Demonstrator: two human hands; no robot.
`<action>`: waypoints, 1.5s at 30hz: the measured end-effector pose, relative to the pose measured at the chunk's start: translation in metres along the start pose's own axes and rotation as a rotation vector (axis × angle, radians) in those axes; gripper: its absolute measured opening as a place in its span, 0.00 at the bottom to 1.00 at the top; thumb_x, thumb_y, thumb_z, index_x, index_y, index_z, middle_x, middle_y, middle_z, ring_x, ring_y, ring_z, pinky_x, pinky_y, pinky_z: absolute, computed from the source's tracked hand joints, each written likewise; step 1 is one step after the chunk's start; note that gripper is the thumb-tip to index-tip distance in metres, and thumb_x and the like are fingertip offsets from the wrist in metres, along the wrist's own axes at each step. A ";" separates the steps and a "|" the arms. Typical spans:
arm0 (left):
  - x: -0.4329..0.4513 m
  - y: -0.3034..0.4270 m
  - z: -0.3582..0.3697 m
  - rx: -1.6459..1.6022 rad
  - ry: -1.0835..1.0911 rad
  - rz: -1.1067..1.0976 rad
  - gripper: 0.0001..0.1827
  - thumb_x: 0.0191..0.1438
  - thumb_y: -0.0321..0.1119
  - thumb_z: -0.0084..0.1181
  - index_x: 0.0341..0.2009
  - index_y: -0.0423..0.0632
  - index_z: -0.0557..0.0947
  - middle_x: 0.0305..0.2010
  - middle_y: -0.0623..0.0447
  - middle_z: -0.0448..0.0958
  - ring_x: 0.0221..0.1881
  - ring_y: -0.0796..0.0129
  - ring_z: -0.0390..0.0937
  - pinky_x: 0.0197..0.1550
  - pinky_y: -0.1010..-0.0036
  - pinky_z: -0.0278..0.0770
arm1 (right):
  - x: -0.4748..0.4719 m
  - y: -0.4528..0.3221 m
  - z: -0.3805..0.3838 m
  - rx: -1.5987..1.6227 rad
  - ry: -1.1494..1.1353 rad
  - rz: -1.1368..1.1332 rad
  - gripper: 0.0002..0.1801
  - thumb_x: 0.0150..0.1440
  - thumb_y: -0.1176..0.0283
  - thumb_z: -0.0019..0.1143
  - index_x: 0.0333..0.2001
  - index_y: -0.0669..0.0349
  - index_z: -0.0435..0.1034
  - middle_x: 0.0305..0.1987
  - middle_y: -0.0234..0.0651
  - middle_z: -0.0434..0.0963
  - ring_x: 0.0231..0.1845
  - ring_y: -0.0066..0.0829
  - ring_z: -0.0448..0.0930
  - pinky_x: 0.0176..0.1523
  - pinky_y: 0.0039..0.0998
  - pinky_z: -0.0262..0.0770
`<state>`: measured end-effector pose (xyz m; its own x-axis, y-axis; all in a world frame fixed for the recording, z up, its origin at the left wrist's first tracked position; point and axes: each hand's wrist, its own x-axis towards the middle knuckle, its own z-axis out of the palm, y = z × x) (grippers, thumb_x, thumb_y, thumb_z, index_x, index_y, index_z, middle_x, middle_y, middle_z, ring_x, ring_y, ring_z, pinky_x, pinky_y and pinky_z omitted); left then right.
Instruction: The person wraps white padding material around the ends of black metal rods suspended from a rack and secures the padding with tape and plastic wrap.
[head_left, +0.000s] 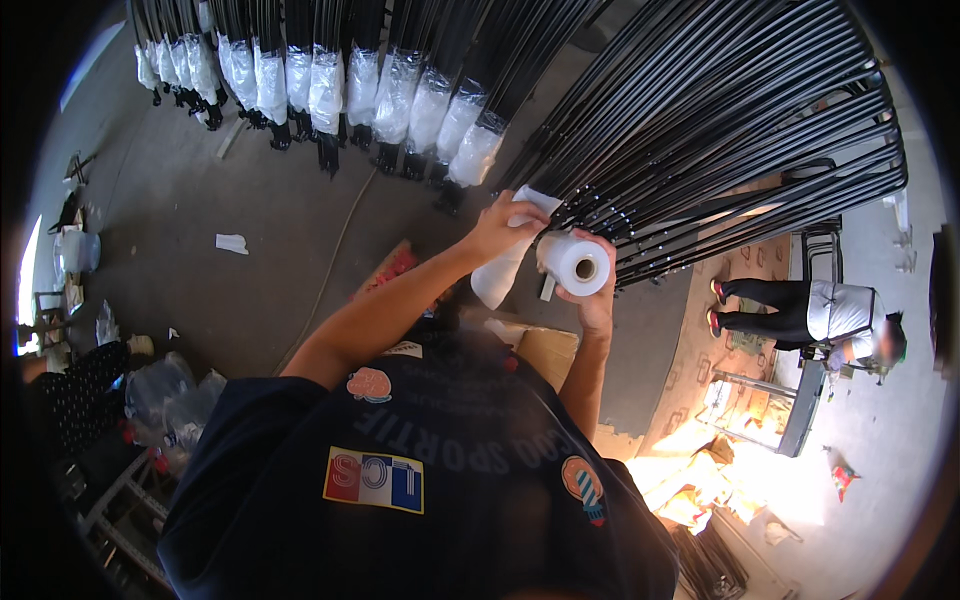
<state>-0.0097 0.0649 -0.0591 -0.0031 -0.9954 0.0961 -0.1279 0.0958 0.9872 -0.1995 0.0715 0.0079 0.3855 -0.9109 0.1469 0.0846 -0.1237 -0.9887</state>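
My left hand (508, 226) pinches a thin white sheet (496, 276), foam or paper, one end of which reaches up against the black tubes. My right hand (600, 289) grips a roll of clear plastic film (571, 262), its cardboard core facing me. Just beyond both hands are the near ends of many slim black metal tubes (720, 150), with shiny dots along them. At their far right these tubes bend round into loops. To the upper left stand several black tube bundles, their lower parts wrapped in white sheet and clear film (405, 94).
A co-worker (840, 315) stands at the right beside a metal frame (802, 409). Someone in dark patterned clothing (82, 390) is at the left edge, near clear plastic bags (169, 394). A cardboard box (547, 349) is close to my body. A cord (330, 262) crosses the floor near a white scrap (232, 244).
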 end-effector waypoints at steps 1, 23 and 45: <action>-0.001 0.002 -0.003 -0.012 -0.028 0.008 0.11 0.42 0.27 0.53 0.34 0.49 0.78 0.43 0.50 0.69 0.47 0.61 0.62 0.53 0.72 0.58 | -0.001 -0.001 -0.006 -0.038 -0.097 0.063 0.43 0.21 0.81 0.66 0.48 0.59 0.60 0.48 0.32 0.68 0.49 0.27 0.68 0.55 0.28 0.62; -0.001 0.023 -0.017 0.059 -0.159 0.185 0.12 0.42 0.29 0.57 0.35 0.47 0.78 0.41 0.47 0.64 0.48 0.57 0.62 0.52 0.69 0.60 | -0.004 0.043 0.009 0.593 -0.106 0.299 0.49 0.27 0.64 0.64 0.55 0.68 0.54 0.49 0.44 0.67 0.50 0.40 0.68 0.56 0.35 0.61; -0.005 0.012 -0.013 -0.038 -0.064 0.094 0.02 0.51 0.27 0.46 0.31 0.43 0.71 0.35 0.51 0.57 0.36 0.67 0.61 0.39 0.75 0.62 | -0.001 0.051 -0.003 0.265 0.382 0.184 0.30 0.43 0.68 0.57 0.50 0.67 0.57 0.43 0.38 0.69 0.43 0.31 0.72 0.48 0.30 0.67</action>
<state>0.0018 0.0711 -0.0465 -0.0772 -0.9804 0.1815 -0.0868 0.1880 0.9783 -0.1984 0.0647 -0.0432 0.0561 -0.9934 -0.0996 0.2963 0.1119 -0.9485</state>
